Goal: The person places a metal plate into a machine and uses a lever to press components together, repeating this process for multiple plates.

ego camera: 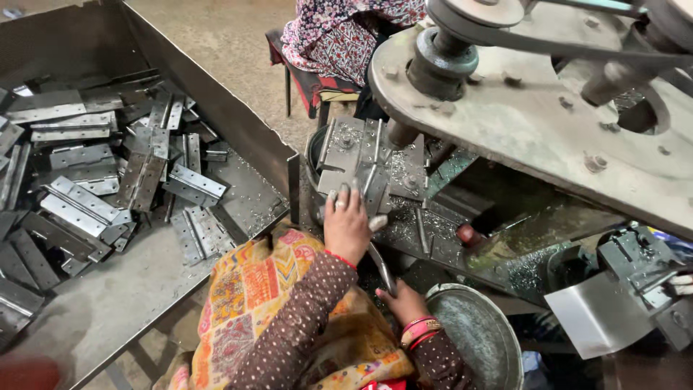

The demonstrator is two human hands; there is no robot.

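Observation:
My left hand (346, 222) presses down on a grey metal hinge plate (355, 160) that lies on the drill machine's table under the spindle (401, 134). Metal shavings cover the table around the plate. My right hand (401, 302) is lower, near a round metal bowl (476, 334), and closes around a thin metal lever (381, 266) that slants up toward the table. Both arms wear brown dotted sleeves, with red and pink bangles on the right wrist.
A large metal tray (238, 123) at left holds several flat hinge plates (79, 206). The machine's pulley plate and belt (534, 94) overhang at upper right. Another person in patterned cloth (332, 36) sits beyond the machine. A bent steel sheet (593, 314) is at right.

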